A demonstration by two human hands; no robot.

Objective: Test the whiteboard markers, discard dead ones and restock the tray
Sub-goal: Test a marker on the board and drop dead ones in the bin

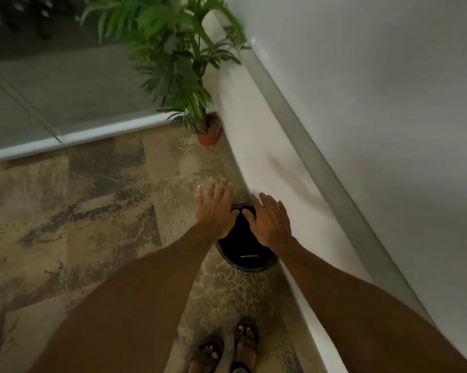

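Observation:
A black round bin (250, 262) stands on the carpet against the white wall. Inside it, near the front, lies a thin pale stick-like object (248, 256) that may be a marker. My left hand (213, 210) hovers above the bin's left edge with its fingers spread and straight, holding nothing. My right hand (271, 220) is above the bin's right side, fingers also spread and empty. Both hands cover part of the bin's opening. The whiteboard (388, 90) fills the upper right with a grey frame along its lower edge (302, 135). No marker tray is visible.
A potted palm in a terracotta pot (209, 134) stands in the corner beyond the bin. A glass partition with a pale sill (65, 141) runs along the left. Patterned brown carpet (92, 224) covers the floor. My sandalled feet (227, 351) are at the bottom.

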